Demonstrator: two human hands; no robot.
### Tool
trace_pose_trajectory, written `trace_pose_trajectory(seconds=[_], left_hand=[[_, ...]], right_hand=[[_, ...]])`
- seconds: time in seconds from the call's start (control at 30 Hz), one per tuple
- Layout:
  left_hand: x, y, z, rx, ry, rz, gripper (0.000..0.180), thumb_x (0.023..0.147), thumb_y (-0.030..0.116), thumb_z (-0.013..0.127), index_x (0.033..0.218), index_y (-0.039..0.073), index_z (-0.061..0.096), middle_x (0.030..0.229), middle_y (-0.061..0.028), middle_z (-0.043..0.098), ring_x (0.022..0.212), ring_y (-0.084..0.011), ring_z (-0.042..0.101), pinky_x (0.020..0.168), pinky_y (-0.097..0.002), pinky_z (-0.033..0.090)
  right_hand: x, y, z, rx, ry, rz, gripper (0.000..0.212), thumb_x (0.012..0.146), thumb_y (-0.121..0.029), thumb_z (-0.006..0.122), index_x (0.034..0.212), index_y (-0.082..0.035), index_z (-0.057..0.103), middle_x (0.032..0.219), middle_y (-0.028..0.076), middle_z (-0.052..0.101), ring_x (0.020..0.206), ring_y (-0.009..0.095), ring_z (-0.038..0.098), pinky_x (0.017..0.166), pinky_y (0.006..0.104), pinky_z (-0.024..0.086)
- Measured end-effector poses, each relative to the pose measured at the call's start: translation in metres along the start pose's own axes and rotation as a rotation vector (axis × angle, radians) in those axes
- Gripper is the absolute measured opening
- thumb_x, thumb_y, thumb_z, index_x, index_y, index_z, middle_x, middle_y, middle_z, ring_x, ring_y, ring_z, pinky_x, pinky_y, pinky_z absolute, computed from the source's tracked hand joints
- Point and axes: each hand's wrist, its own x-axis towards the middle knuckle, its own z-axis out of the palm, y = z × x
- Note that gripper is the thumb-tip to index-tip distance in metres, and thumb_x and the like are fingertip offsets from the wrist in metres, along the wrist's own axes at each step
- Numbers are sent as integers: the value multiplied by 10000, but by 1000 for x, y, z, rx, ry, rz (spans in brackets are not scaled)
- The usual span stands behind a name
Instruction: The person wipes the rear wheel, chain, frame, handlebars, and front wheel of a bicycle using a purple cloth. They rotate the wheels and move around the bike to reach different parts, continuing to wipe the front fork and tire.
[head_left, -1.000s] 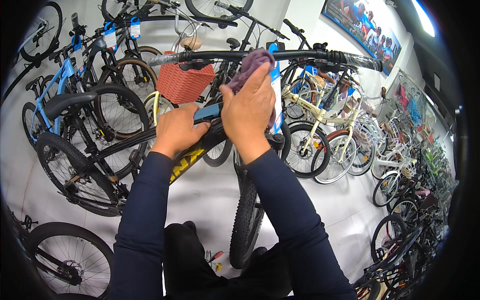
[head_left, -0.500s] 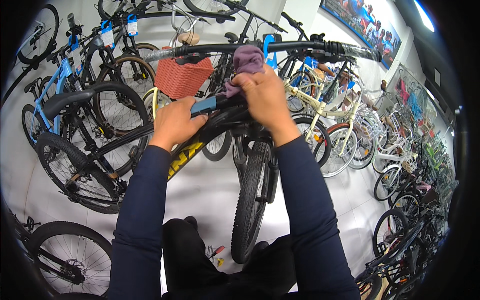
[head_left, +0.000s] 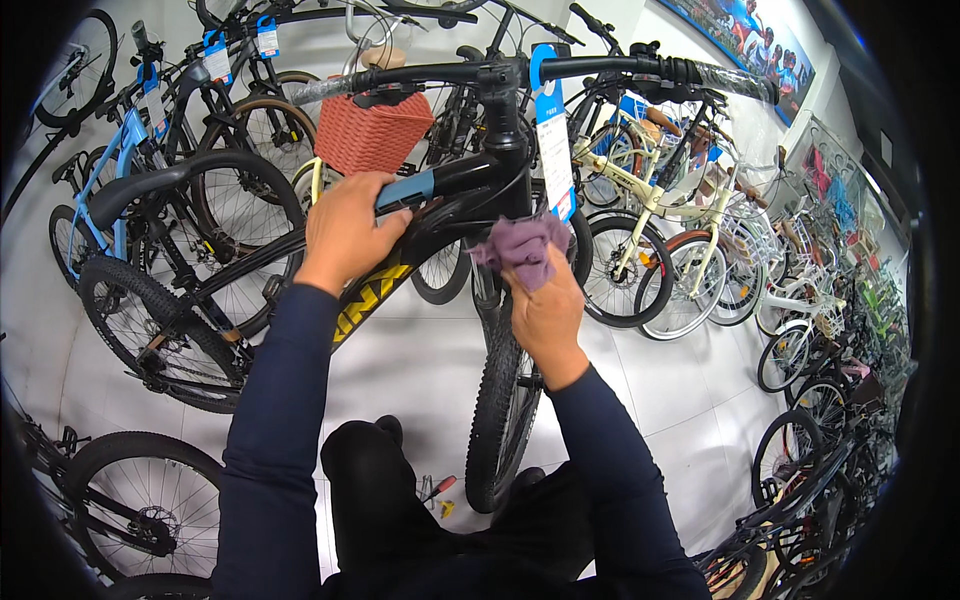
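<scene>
A black mountain bike (head_left: 470, 190) with a blue patch and yellow lettering on its frame stands in front of me. My left hand (head_left: 350, 235) is wrapped round its top tube, beside the blue patch. In my right hand (head_left: 548, 315) is a crumpled purple cloth (head_left: 522, 246), held against the top of the front fork, just below the head tube. The cloth covers part of the fork there. Above both hands runs the black handlebar (head_left: 595, 66), its ends in clear plastic wrap. From it hangs a blue and white tag (head_left: 553, 150). The knobby front tyre (head_left: 488, 425) points toward me, between my legs.
Behind the bike is a red woven basket (head_left: 375, 132). Several bicycles line the left wall, one of them light blue (head_left: 125, 160). Cream bikes (head_left: 640, 195) and many more crowd the right. A red-handled tool (head_left: 440, 488) lies on the pale tiled floor (head_left: 400, 365) near my feet.
My right hand has moved down with the cloth, from the stem at the handlebar to the top of the fork. The hanging tag is now uncovered. My left hand stays on the top tube.
</scene>
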Motion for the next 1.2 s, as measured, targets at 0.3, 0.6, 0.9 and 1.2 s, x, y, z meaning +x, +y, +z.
trace_pose_trajectory(seconds=[0.3,0.6,0.9,1.2], left_hand=[[-159,118,91,-1065,68,-669,295,997,166,640,1214,-33,660,1098,-98,697,990,-148,635,867,-286,528],[-82,108,124,-966,491,-669,344,1042,221,603,1252,-51,593,1075,-99,704,919,-138,659,823,-310,540],[-85,67,181,-713,323,-469,253,980,115,630,1206,1,649,998,-120,724,957,-251,692,901,-368,522],[-104,71,183,-611,294,-522,344,912,-4,610,1256,-23,632,1002,-101,714,912,-200,675,891,-323,532]], right_hand=[[-82,-28,-12,386,-469,95,327,870,-38,711,1197,-57,727,1484,267,522,1202,440,618,990,434,522],[-88,-7,-43,422,-193,249,227,895,-33,719,1120,-41,749,1488,289,538,1280,400,622,1046,426,518],[-161,82,-39,298,120,575,197,926,-11,683,1119,-3,722,1320,192,668,1097,263,699,898,330,564],[-193,103,-32,450,62,777,227,935,-14,686,1161,3,702,1321,186,644,909,200,717,784,305,586]])
